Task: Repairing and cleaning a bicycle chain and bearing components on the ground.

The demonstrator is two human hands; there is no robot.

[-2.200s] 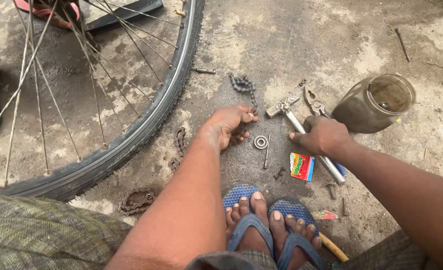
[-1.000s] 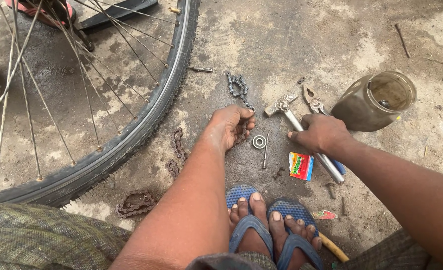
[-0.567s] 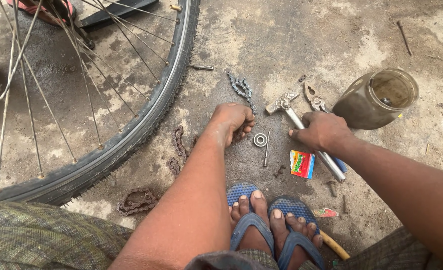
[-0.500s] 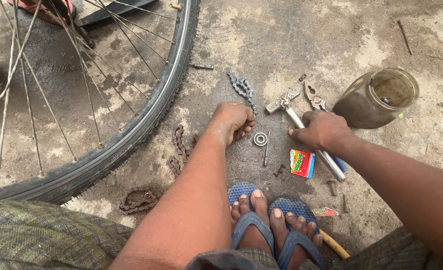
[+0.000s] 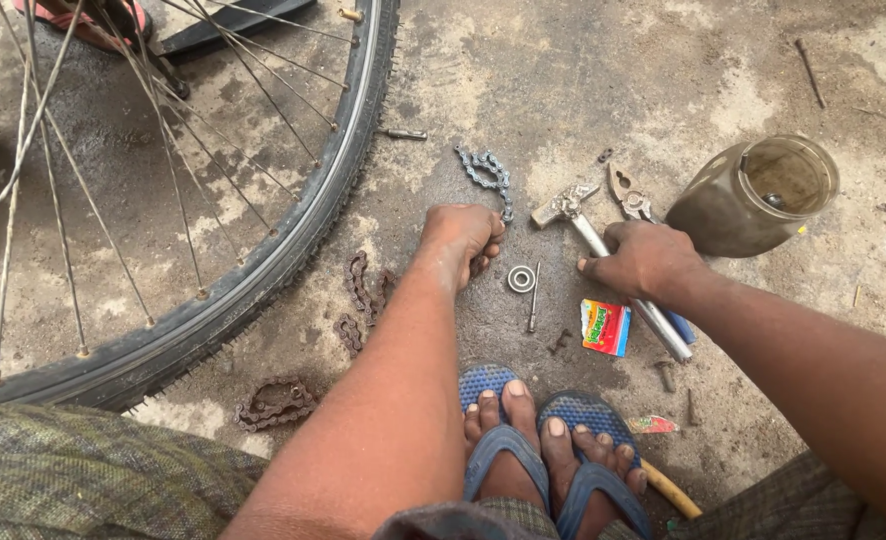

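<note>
My left hand [image 5: 460, 238] is curled on the concrete floor, closed over one end of a bicycle chain [image 5: 487, 175] that trails away from its knuckles. My right hand [image 5: 643, 261] grips the metal handle of a hammer [image 5: 591, 232], whose head rests on the ground to the upper left. A small round bearing [image 5: 521, 279] and a thin metal pin [image 5: 533, 297] lie between the two hands. Pliers [image 5: 627, 192] lie just beyond the right hand.
A bicycle wheel [image 5: 263, 262] with a black tyre and spokes fills the left side. Rusty chain pieces [image 5: 361, 296] lie beside it. A dirty glass jar [image 5: 753, 194] lies tipped at right. A small colourful packet [image 5: 606, 327] sits near my feet in blue sandals [image 5: 533, 450].
Both hands keep their grips and stay where they were. The view has shifted slightly, nothing else moves.
</note>
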